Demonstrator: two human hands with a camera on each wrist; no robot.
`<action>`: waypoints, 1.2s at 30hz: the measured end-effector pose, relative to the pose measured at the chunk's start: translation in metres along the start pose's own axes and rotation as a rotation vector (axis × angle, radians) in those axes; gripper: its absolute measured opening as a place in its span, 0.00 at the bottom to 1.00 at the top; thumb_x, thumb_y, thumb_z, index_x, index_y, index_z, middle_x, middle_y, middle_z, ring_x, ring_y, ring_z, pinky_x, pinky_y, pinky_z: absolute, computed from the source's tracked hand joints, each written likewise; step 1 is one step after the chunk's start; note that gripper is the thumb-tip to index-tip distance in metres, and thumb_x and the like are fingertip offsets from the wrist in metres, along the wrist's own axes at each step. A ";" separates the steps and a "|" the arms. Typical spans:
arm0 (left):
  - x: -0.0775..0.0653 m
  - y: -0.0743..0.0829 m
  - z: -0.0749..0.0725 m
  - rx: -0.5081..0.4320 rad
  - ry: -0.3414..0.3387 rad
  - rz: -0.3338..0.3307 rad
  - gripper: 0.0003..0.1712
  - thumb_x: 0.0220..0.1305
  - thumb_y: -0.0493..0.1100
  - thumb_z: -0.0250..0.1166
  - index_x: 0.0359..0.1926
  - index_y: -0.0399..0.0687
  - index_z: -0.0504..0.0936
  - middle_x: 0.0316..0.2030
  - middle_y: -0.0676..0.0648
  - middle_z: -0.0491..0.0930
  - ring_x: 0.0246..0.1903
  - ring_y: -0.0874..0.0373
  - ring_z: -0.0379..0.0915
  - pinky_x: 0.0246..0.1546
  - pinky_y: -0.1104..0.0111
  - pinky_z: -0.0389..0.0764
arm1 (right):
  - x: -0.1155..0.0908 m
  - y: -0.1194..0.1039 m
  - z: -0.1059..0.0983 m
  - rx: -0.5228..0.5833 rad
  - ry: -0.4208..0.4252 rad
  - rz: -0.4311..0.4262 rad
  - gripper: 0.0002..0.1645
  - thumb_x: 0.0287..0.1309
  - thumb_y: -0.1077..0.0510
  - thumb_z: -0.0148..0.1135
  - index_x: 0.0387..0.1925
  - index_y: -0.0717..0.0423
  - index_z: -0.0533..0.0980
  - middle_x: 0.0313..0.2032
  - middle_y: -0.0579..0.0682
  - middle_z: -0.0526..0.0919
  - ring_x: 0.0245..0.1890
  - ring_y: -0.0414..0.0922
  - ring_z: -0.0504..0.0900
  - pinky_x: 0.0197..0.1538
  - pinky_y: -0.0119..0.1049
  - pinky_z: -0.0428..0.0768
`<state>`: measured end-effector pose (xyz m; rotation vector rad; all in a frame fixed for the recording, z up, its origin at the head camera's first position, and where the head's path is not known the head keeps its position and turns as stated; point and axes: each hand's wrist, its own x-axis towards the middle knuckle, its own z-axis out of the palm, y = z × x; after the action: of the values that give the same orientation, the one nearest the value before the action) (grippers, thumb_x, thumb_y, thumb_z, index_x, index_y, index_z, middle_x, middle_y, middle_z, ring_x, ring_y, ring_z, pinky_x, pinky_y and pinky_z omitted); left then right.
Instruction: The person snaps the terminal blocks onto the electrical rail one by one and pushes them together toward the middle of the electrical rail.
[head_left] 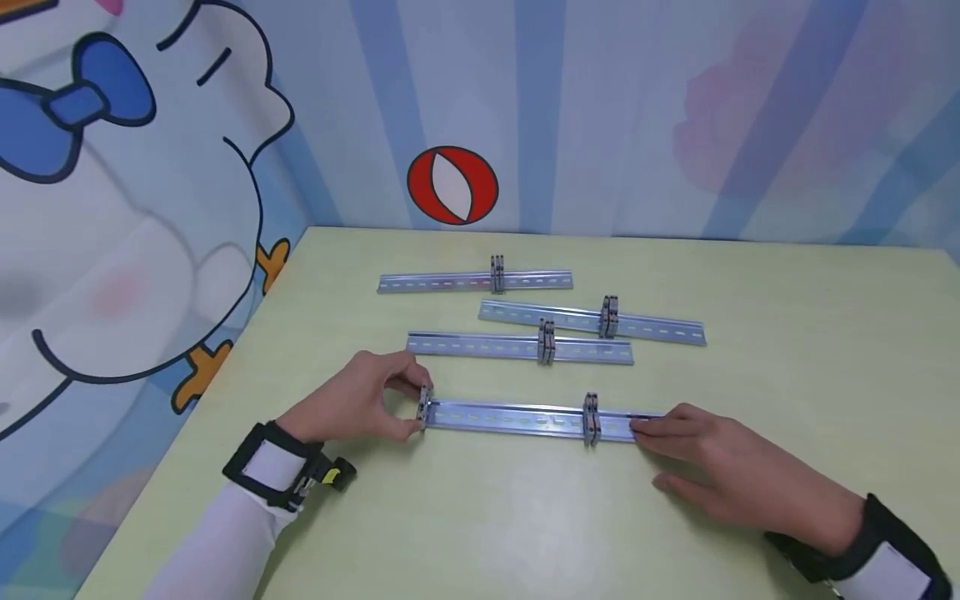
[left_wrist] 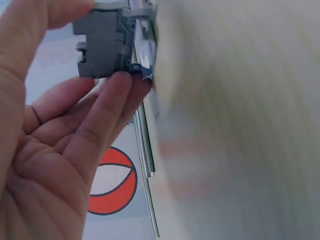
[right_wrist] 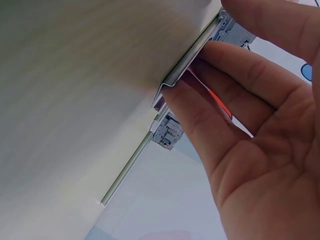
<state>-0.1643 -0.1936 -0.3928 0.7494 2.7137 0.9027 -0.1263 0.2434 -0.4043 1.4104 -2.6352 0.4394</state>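
Note:
Nearest the person lies a slotted metal DIN rail [head_left: 510,419]. At its left end my left hand [head_left: 367,398] pinches a thin grey terminal block [left_wrist: 106,42], thumb on the near edge and fingertips on the far edge. The left wrist view shows the block's flat side, with its foot right at the rail. My right hand [head_left: 712,457] rests straight fingers on the rail's right end, its thumb apart from the rail. Between the hands, a pair of grey terminal blocks [head_left: 592,419] sits across the rail, right of its middle.
Behind the front rail lie three more DIN rails: one close behind [head_left: 472,344], one to the right [head_left: 660,327] and one at the back [head_left: 427,283]. Each carries upright grey blocks. The pale table [head_left: 525,517] meets a blue printed wall [head_left: 600,125] at the back.

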 end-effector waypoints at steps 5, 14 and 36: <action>0.005 -0.002 -0.004 -0.004 -0.028 0.003 0.23 0.45 0.46 0.78 0.42 0.56 0.78 0.37 0.61 0.82 0.37 0.65 0.79 0.45 0.69 0.80 | 0.001 -0.001 -0.001 0.000 -0.006 0.009 0.26 0.52 0.56 0.72 0.54 0.58 0.80 0.55 0.48 0.81 0.48 0.39 0.77 0.45 0.40 0.82; 0.012 -0.007 -0.003 -0.090 -0.074 0.027 0.21 0.46 0.42 0.76 0.42 0.53 0.78 0.37 0.59 0.84 0.37 0.66 0.81 0.46 0.67 0.80 | -0.001 0.000 0.000 -0.025 0.008 -0.006 0.27 0.51 0.57 0.72 0.54 0.59 0.80 0.55 0.49 0.82 0.47 0.40 0.78 0.44 0.40 0.82; 0.003 -0.008 -0.004 -0.160 -0.139 -0.037 0.23 0.51 0.44 0.75 0.46 0.56 0.74 0.37 0.57 0.82 0.35 0.64 0.80 0.40 0.67 0.82 | 0.000 0.004 0.005 -0.040 0.065 -0.066 0.27 0.46 0.58 0.75 0.51 0.58 0.82 0.52 0.47 0.83 0.44 0.38 0.77 0.44 0.28 0.78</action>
<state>-0.1711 -0.1996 -0.3946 0.7001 2.4926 1.0059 -0.1297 0.2437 -0.4093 1.4402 -2.5242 0.4156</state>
